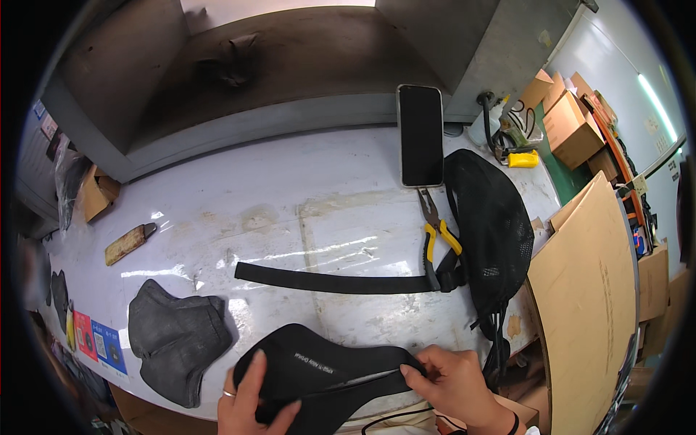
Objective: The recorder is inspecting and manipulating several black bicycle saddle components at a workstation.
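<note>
A black bicycle saddle (304, 366), wide at its left end and narrow at its right, lies between my hands at the near edge of the table, with a long slit or groove along it and small pale lettering on top. My left hand (254, 399), a ring on one finger, grips the wide end with fingers spread over its surface. My right hand (453, 380) pinches the narrow tip between thumb and fingers. Left of the saddle lies a crumpled dark grey moulded piece (177, 341); what it is I cannot tell.
On the white table (196, 196) lie a black mesh bag (493, 225) with its strap (326, 279), yellow-handled pliers (437, 235), a phone (421, 138) and a worn taped blade (129, 244). A metal cabinet (290, 112) stands behind; cardboard (587, 304) borders the right.
</note>
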